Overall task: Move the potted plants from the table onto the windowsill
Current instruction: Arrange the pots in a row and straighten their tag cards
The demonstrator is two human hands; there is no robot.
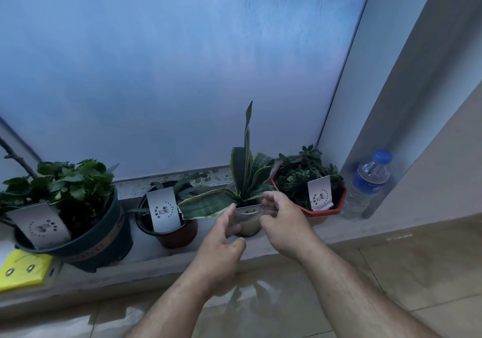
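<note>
On the windowsill (260, 249), both hands are curling around the small snake plant pot (247, 224), left hand (221, 243) and right hand (284, 223) pinching its sides, while white tags (163, 210) are showing logos too blurry to read.

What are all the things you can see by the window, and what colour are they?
Big leafy plant: one, dark green pot, far left on the windowsill.
Small plant: one, brown pot, second from left.
Snake plant: one, pale pot, between both hands.
Bushy plant: one, red pot, right end of the row.
Cards: four, white, one in each pot.
Water bottle: one, clear with blue cap, right corner.
Yellow block: one, left edge of sill.
Left hand: one, fingers around the pale pot.
Right hand: one, fingers at the pot's rim.
</note>
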